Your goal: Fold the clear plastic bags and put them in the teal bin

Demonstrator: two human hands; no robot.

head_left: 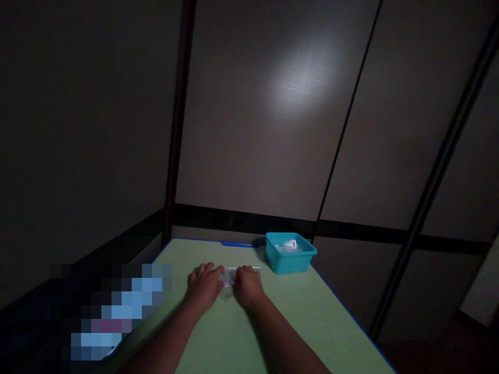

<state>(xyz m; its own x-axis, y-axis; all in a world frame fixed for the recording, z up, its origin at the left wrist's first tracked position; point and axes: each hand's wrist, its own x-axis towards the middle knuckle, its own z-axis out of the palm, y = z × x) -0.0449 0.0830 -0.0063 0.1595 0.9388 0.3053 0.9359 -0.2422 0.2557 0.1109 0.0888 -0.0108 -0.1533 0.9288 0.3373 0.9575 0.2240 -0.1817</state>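
A small clear plastic bag (228, 277) lies low over the table, stretched between my two hands. My left hand (205, 283) pinches its left side with the thumb and forefinger, while the other fingers curl at the tabletop. On the other side, my right hand (248, 285) is closed on the plastic, knuckles up. A thin, shiny edge of plastic sticks out past the right knuckles. The fingertips of my right hand are hidden beneath it.
A turquoise plastic basket (290, 263) with clear plastic (290, 245) inside stands at the table's back right. The pale green table (304, 327) has a blue edge. Dark panelled doors (253, 130) rise behind it. A pixelated patch covers the area left of the table.
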